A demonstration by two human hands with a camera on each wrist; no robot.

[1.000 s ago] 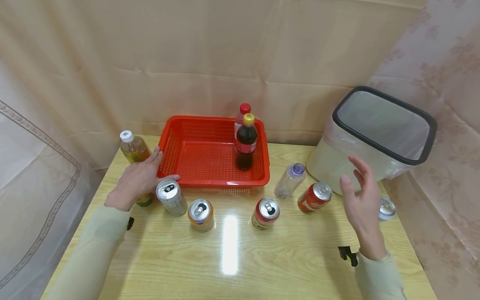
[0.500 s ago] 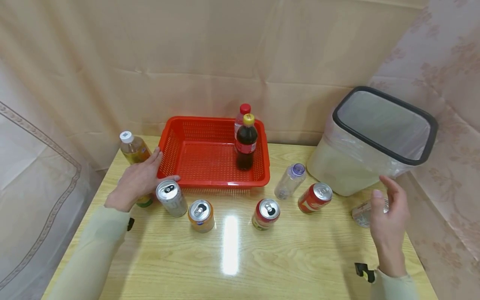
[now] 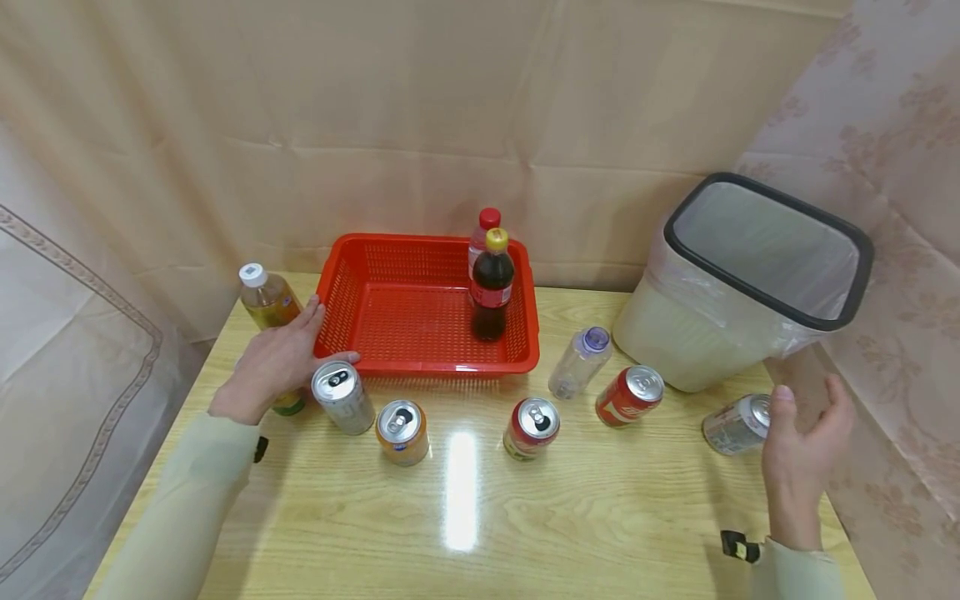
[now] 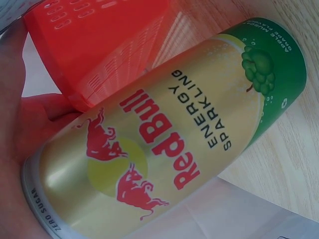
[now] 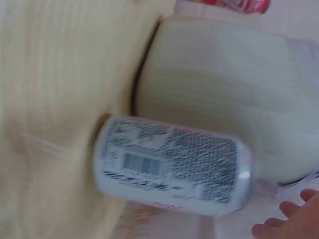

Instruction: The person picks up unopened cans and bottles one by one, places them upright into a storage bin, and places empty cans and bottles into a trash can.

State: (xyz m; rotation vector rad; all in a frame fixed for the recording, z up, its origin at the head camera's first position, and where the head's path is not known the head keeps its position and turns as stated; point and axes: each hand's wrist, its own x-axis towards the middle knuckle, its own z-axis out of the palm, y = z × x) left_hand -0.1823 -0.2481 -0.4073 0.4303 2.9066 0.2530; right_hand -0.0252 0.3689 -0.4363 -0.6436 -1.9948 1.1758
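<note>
In the head view my left hand point(image 3: 273, 358) rests at the left front corner of the red plastic basket point(image 3: 420, 365), fingers straight and thumb spread. Below it, largely covered, stands a gold and green Red Bull can point(image 4: 164, 129), shown close up in the left wrist view. A silver can point(image 3: 352, 408) is right beside my left thumb. My right hand point(image 3: 806, 454) is held over the table's right side, fingers apart and around nothing. Just left of it is a printed silver drink can point(image 3: 731, 429), apart from my fingers in the right wrist view.
A cola bottle point(image 3: 491, 308) and a red-capped bottle point(image 3: 480, 242) stand in the basket. A white-capped bottle point(image 3: 270, 300) is at left. Near the basket are an orange can point(image 3: 405, 450), two red cans, a clear bottle point(image 3: 576, 371) and a lined bin point(image 3: 667, 333).
My right hand has moved right and toward me from beside the bin, uncovering the printed silver can. My left hand has stayed at the basket corner.
</note>
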